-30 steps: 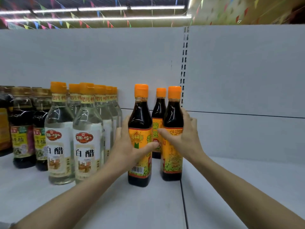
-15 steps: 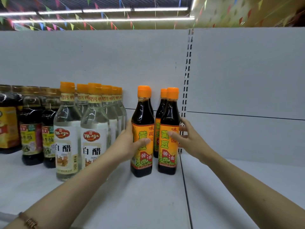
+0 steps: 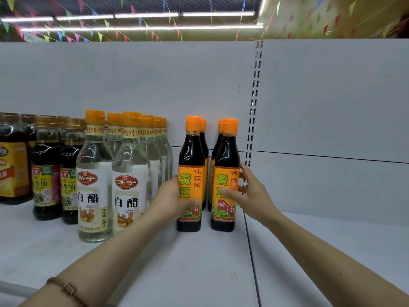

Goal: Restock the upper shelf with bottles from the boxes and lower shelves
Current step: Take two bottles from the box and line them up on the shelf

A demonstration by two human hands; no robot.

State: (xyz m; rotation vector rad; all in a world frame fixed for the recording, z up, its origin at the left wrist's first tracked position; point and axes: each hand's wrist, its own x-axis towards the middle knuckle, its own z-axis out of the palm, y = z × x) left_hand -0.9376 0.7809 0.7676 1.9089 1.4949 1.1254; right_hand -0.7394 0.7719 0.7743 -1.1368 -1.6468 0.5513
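Observation:
Two dark soy sauce bottles with orange caps and orange labels stand upright at the front on the white upper shelf [image 3: 199,262]. My left hand [image 3: 170,200] grips the left front bottle [image 3: 191,156] around its label. My right hand [image 3: 250,193] holds the right front bottle [image 3: 226,156], thumb across the label and fingers behind. Two more of the same bottles [image 3: 204,138] stand right behind them, mostly hidden.
Several clear white vinegar bottles [image 3: 130,173] stand in rows just left of my left hand. Dark soy bottles [image 3: 46,173] and a large yellow-labelled jug [image 3: 13,165] are farther left. The slotted upright [image 3: 254,107] divides the shelf; the right bay [image 3: 332,240] holds nothing.
Both front bottles have been turned so their labels face forward, and they stand farther apart. Both hands stay on them; the camera has shifted slightly.

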